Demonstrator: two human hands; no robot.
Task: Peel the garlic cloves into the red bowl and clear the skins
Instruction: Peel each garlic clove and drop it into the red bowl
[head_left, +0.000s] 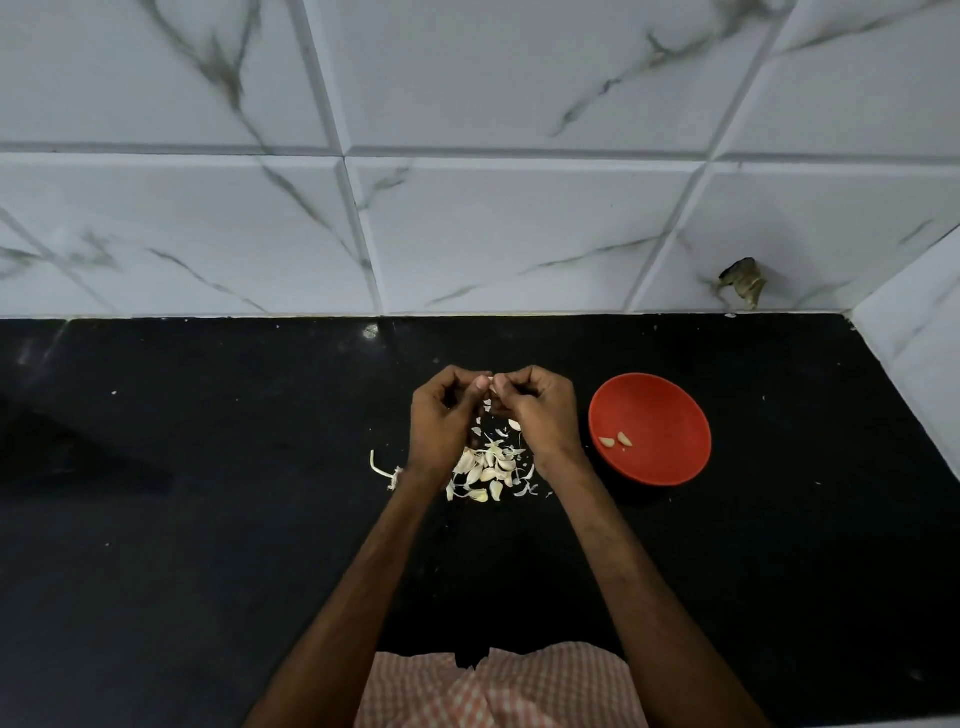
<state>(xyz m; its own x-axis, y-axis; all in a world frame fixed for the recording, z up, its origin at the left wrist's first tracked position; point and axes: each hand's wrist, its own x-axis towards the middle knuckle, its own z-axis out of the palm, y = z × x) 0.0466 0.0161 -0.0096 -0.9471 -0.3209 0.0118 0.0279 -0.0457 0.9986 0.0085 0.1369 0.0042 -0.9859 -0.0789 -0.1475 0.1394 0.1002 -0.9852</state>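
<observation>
The fingers (475, 388) of both hands are curling inward and meeting tip to tip, pinching a small pale garlic clove (492, 383) between them. The left hand (441, 415) is gripping it from one side and the right hand (540, 410) from the other, knuckles facing away from the camera; how much skin is clinging to the clove is too small to tell. Right below the hands, a loose heap of unpeeled cloves and papery white skins (488, 470) is lying on the glossy black stone worktop (208, 519), with a thin curved dry garlic stalk (382, 472) lying just beside the heap, by the left wrist. To the right of the right hand, near but apart from it, the round red plastic bowl (665, 410) is sitting on the worktop, holding two peeled yellowish cloves (617, 440). Behind everything, white grey-veined marble wall tiles (519, 234) are rising, one showing a dark broken patch (743, 283). An orange-and-white checked garment (498, 686) is showing at the bottom edge.
</observation>
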